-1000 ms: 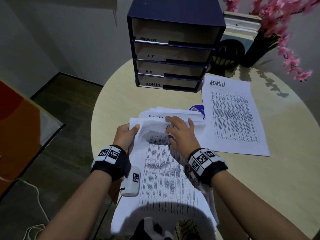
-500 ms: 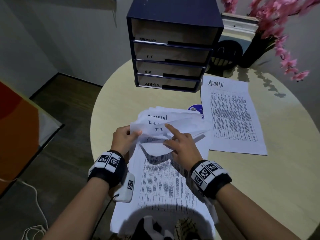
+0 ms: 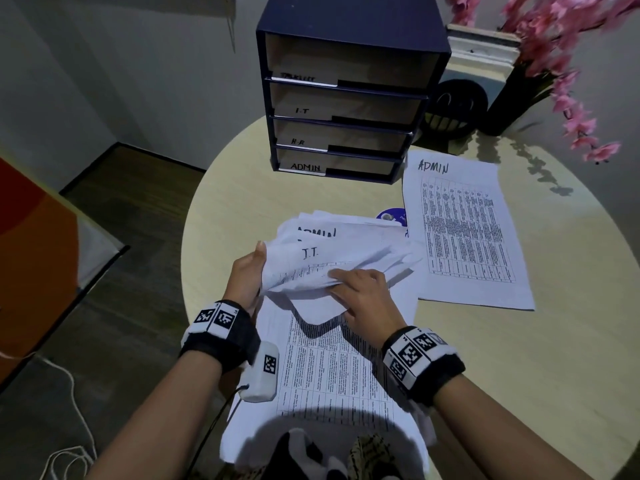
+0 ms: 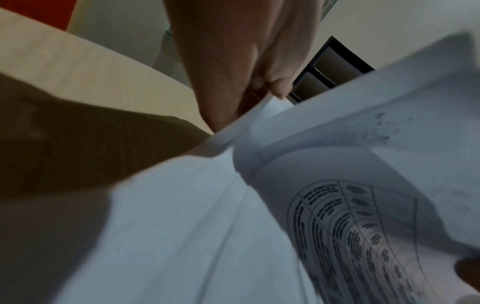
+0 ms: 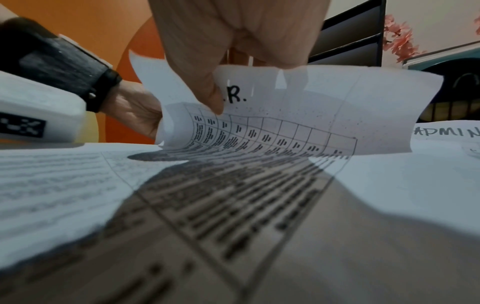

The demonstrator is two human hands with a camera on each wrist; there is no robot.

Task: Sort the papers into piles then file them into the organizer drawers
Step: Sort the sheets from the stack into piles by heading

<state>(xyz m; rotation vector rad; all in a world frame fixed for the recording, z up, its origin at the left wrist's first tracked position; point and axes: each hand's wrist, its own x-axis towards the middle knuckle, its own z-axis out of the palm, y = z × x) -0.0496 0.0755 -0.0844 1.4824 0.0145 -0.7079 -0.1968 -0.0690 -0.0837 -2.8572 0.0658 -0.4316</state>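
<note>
A stack of printed papers (image 3: 332, 368) lies on the round table (image 3: 554, 375) in front of me. My right hand (image 3: 360, 292) pinches the top edge of the top sheet (image 5: 324, 107), headed H.R., and curls it back toward me. The sheet headed I.T. (image 3: 311, 252) shows beneath it, and one headed ADMIN (image 3: 317, 232) under that. My left hand (image 3: 247, 271) grips the left edge of the lifted sheets (image 4: 259, 107). A single ADMIN sheet (image 3: 464, 230) lies flat to the right. The dark blue organizer (image 3: 346, 98) stands behind, its drawers labelled I.T, H.R and ADMIN.
A black smiley-face object (image 3: 453, 109) and a dark vase with pink flowers (image 3: 568, 64) stand right of the organizer. A blue disc (image 3: 393, 216) peeks from under the papers. The table edge curves along the left, above dark floor with a white cable (image 3: 76, 410).
My right hand has gone from lying on the top sheet to pulling its upper edge back toward me, uncovering the I.T. heading. My left hand keeps hold of the left edge.
</note>
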